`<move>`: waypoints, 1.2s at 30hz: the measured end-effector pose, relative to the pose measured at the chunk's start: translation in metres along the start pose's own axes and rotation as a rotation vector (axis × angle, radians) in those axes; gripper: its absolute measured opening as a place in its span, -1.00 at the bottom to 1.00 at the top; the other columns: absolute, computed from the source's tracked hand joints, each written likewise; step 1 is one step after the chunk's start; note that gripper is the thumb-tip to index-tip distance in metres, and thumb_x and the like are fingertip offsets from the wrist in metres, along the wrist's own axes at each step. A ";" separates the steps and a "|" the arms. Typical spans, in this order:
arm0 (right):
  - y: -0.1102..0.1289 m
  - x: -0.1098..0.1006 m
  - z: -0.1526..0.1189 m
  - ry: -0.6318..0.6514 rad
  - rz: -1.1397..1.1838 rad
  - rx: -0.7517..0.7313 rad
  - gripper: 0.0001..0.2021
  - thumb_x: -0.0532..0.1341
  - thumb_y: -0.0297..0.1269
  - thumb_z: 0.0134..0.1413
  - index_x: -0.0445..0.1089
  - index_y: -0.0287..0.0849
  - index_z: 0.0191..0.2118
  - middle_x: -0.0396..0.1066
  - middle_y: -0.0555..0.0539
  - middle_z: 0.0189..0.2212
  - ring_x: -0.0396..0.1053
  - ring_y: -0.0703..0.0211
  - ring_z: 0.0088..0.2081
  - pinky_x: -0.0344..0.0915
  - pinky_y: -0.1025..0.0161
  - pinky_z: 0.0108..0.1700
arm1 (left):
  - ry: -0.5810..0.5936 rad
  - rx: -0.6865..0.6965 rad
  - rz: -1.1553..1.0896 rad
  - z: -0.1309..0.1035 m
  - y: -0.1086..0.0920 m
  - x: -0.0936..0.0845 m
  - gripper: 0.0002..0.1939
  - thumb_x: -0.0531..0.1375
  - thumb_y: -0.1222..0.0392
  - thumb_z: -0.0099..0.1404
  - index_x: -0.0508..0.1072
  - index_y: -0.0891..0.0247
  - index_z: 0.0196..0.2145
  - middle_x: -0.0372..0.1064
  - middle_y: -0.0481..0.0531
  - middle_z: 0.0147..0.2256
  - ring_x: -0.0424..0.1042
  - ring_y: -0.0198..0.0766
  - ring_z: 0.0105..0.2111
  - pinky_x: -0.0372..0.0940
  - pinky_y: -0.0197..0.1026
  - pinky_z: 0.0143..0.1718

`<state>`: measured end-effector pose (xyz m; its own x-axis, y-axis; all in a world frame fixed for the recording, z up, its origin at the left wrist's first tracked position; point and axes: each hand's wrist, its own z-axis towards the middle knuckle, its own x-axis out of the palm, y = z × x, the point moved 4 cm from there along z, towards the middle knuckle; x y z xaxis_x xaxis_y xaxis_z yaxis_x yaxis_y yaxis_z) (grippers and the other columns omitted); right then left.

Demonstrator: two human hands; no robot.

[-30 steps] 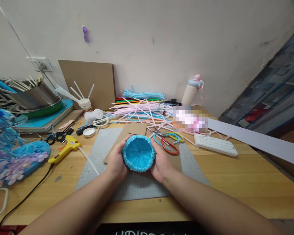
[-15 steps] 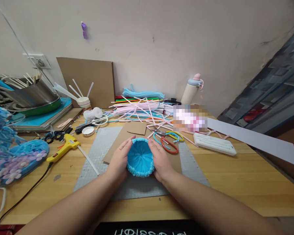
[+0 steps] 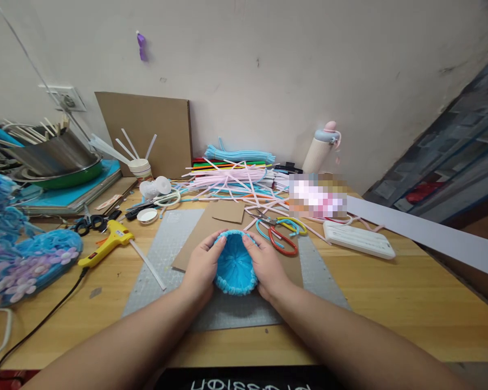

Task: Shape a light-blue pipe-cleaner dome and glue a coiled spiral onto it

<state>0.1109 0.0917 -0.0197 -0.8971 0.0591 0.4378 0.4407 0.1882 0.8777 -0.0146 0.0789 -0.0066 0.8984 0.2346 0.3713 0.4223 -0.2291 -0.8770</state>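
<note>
A bright blue fuzzy bowl-shaped piece (image 3: 236, 265), seemingly made of pipe cleaners, is held with its hollow side facing me. My left hand (image 3: 201, 265) grips its left side, thumb over the rim. On the opposite side my right hand (image 3: 268, 265) clasps it the same way. The fingers of both hands wrap behind it and are mostly hidden. Beneath lie a brown cardboard sheet (image 3: 199, 233) and a grey cutting mat (image 3: 321, 281). Scissors with red handles (image 3: 282, 241) rest just beyond my right hand, beside yellow-and-blue loops.
A yellow glue gun (image 3: 108, 244) with a black cord lies at left, near a blue flowered craft piece (image 3: 36, 271). Pink pipe cleaners (image 3: 228, 176) are heaped at the back. A white power strip (image 3: 358, 238) and a bottle (image 3: 319, 151) stand to the right.
Both thumbs have moved inward over the bowl-shaped piece's rim. The view has shifted slightly; the things on the table stay where they were.
</note>
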 end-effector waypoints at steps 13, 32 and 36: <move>0.007 -0.003 0.006 0.001 0.202 0.185 -0.64 0.15 0.08 0.10 0.42 -0.11 -0.23 0.54 -0.03 -0.33 0.48 0.04 -0.23 0.38 0.09 -0.14 | 0.087 -0.167 -0.040 0.006 -0.006 -0.004 -0.70 0.23 0.04 0.21 0.54 0.32 -0.22 0.55 0.16 -0.18 0.52 -0.04 -0.20 0.37 -0.08 -0.15; -0.001 0.005 0.004 0.137 0.293 0.161 -0.61 0.26 -0.06 0.07 0.44 -0.08 0.00 0.58 -0.03 -0.23 0.48 0.02 -0.10 0.38 0.07 -0.03 | 0.063 0.160 -0.026 0.010 -0.005 -0.004 -0.64 0.23 -0.02 0.15 0.56 0.24 -0.17 0.51 0.08 -0.07 0.37 0.00 0.04 0.21 -0.04 0.10; -0.002 0.006 0.002 0.141 0.288 0.146 -0.64 0.29 -0.07 0.03 0.46 -0.10 -0.06 0.58 -0.04 -0.23 0.49 0.01 -0.12 0.38 0.07 -0.04 | 0.086 0.137 -0.062 0.007 -0.005 -0.003 -0.51 0.30 -0.07 0.11 0.51 0.25 -0.06 0.47 0.14 -0.02 0.38 0.02 0.04 0.25 -0.04 0.07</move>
<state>0.1047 0.0937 -0.0195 -0.7191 -0.0039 0.6948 0.6569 0.3221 0.6817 -0.0201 0.0864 -0.0056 0.8806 0.1610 0.4456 0.4621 -0.0846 -0.8828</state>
